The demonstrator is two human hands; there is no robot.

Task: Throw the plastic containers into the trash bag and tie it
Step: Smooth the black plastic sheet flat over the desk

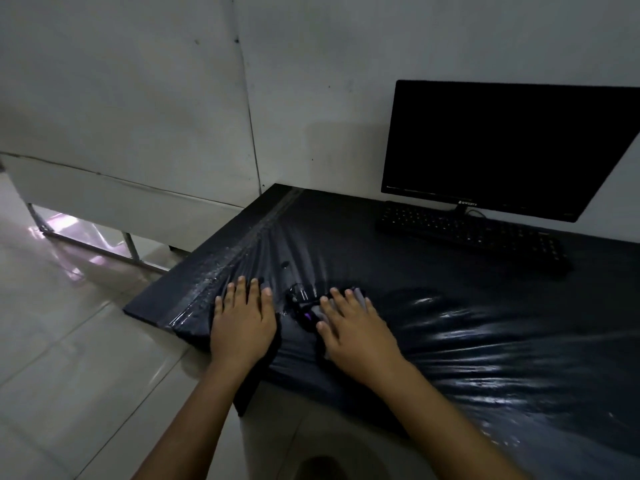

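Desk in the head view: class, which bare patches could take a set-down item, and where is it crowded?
Free: the desk between the hands and the keyboard. Crowded: the near left corner, under the left hand, right hand and black plastic.

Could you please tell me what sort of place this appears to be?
Probably an office or computer workstation: a dark monitor and keyboard sit on a black desk against a plain wall, above a tiled floor.

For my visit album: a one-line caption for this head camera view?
Two hands, left and right, flat on black plastic beside a dark monitor.
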